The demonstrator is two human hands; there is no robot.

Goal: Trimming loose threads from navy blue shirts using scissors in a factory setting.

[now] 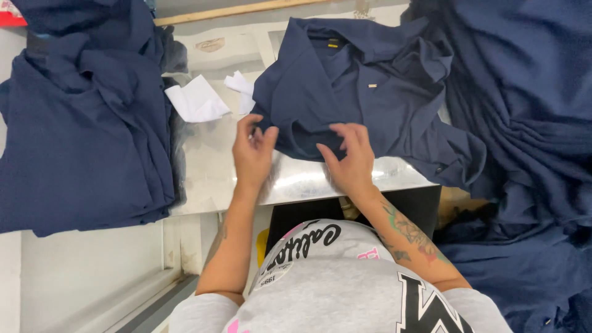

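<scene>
1. Lying spread on the shiny metal work surface (296,179), at about 1 o'clock from the hands: navy collared shirt (364,92), collar turned away toward 12 o'clock, near hem turned toward the body, apparently so the lower edge comes within reach.
2. Pinching the near edge of the shirt between thumb and fingers: left hand (253,154), at 9 o'clock of the hem fold, closed on cloth.
3. Pressing down and gripping the same hem with curled fingers: right hand (348,157), at 3 o'clock of the left, seemingly holding the fabric taut between the two.
4. Sitting stacked at 9 o'clock, well apart from the hands: pile of navy garments (86,123), looking flattened and squared.
5. Heaped loosely at 3 o'clock, spilling over the table edge: mound of navy fabric (524,123), crumpled.
6. Resting at 11 o'clock, between pile and shirt: white paper scraps (197,102), touching neither hand.
</scene>
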